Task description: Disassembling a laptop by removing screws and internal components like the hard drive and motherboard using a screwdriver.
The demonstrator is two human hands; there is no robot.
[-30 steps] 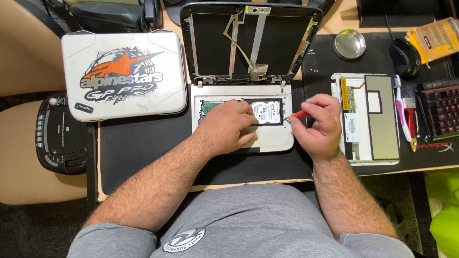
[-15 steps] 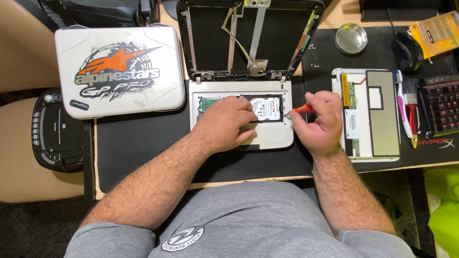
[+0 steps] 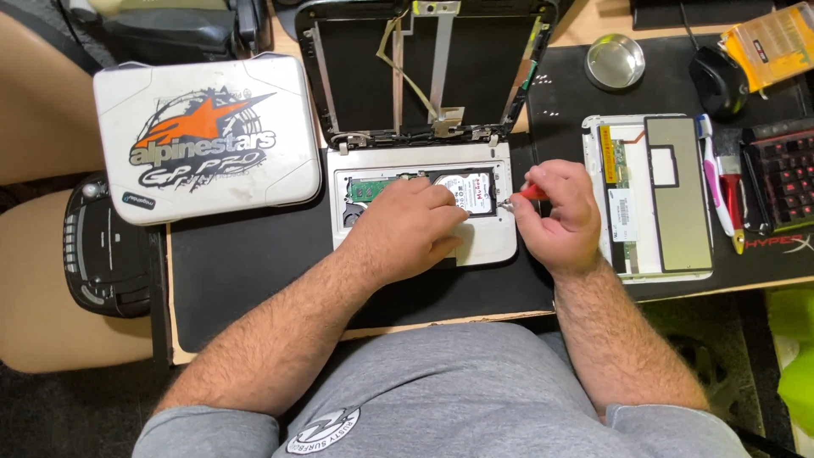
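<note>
Right hand [image 3: 555, 216] pinched shut on red-handled screwdriver [image 3: 526, 195], tip at right edge of hard drive [image 3: 466, 188]. Left hand [image 3: 411, 229] flat, fingers loose, steadying that drive in the netbook base [image 3: 492, 246]. Likely loosening a drive screw; next calls for steady downward pressure.

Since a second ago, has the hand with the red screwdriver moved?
No. The right hand keeps the red screwdriver at the same right edge of the hard drive.
</note>
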